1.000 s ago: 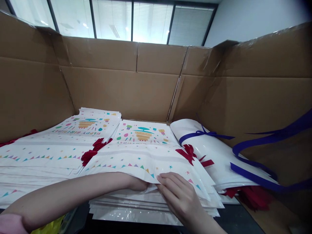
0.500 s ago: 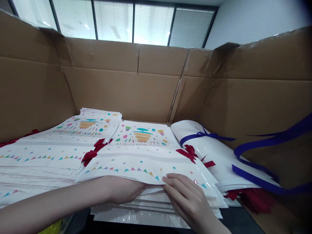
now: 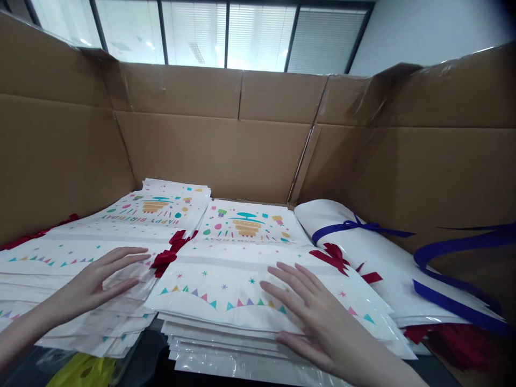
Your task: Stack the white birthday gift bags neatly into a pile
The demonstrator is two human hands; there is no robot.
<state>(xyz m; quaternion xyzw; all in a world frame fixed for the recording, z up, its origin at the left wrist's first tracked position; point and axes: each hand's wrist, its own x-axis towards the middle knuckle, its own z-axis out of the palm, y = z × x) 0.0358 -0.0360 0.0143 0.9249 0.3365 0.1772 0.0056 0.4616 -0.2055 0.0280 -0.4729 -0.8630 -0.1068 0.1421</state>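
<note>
Two stacks of white plastic gift bags printed with birthday cakes, bunting and "HAPPY BIRTHDAY" lie side by side inside a cardboard enclosure. My right hand [image 3: 318, 317] lies flat, fingers spread, on the near end of the middle stack [image 3: 234, 252]. My left hand [image 3: 97, 279] rests open with fingers stretched out on the near edge of the left stack [image 3: 121, 226]. Dark red ribbon bows [image 3: 171, 250] stick out between the two stacks and at the right side [image 3: 334, 255] of the middle one. Neither hand holds anything.
At the right lies a rolled bundle of white bags [image 3: 363, 247] tied with a blue ribbon [image 3: 355, 226]; more blue ribbon [image 3: 455, 269] trails over it. Brown cardboard walls [image 3: 226, 145] close in the back and both sides. Something yellow [image 3: 80, 371] shows below the left stack.
My left hand has come out from under the top bag of the middle stack and moved left onto the left stack. My right hand has let go of the bag edge and flattened on top.
</note>
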